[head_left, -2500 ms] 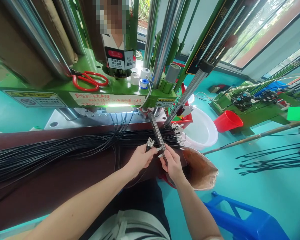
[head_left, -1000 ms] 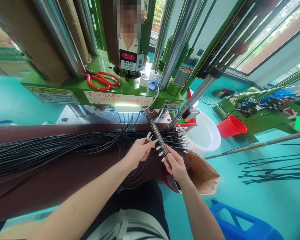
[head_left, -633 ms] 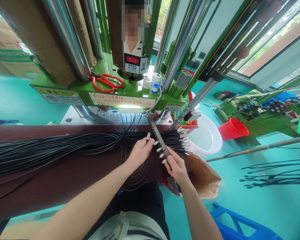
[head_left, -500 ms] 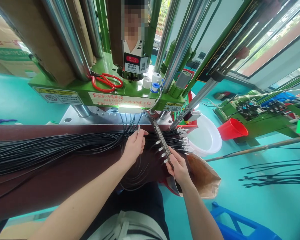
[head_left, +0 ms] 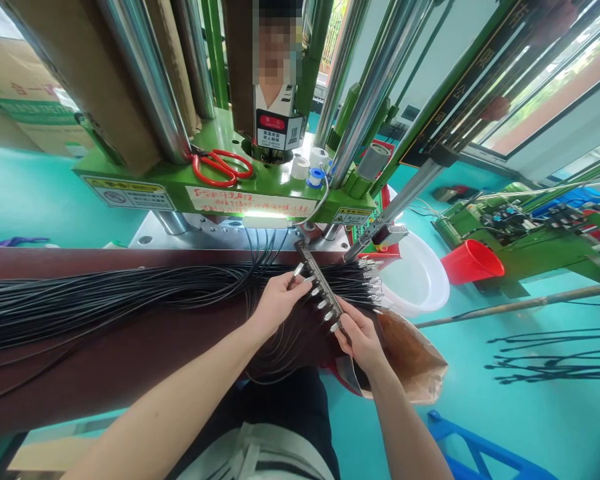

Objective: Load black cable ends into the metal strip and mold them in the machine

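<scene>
My right hand (head_left: 359, 331) grips the lower end of a long dark metal bar mould (head_left: 322, 283), which slants up and to the left. Several silvery connectors stick out along the bar's left side. Between the thumb and fingers of my left hand (head_left: 280, 303) is a cable connector (head_left: 295, 273) with a shiny metal tip, held close beside the bar's upper part. Whether it touches the bar I cannot tell. Under and behind both hands runs a bundle of black cables (head_left: 180, 283), with bare metal-tipped ends (head_left: 373, 283) to the right.
Ahead stands a green press (head_left: 280, 193) with a lit lamp (head_left: 267, 219), red-handled scissors (head_left: 223, 168) and tape rolls (head_left: 316, 177) on it. Right are a white basin (head_left: 420, 280), a red bucket (head_left: 473, 261), a paper bag (head_left: 415, 363) and a blue stool (head_left: 480, 447). A person is behind the press.
My left hand has moved right with the connector, from apart from the bar to close beside its upper part. My right hand keeps hold of the bar. The view has shifted slightly.
</scene>
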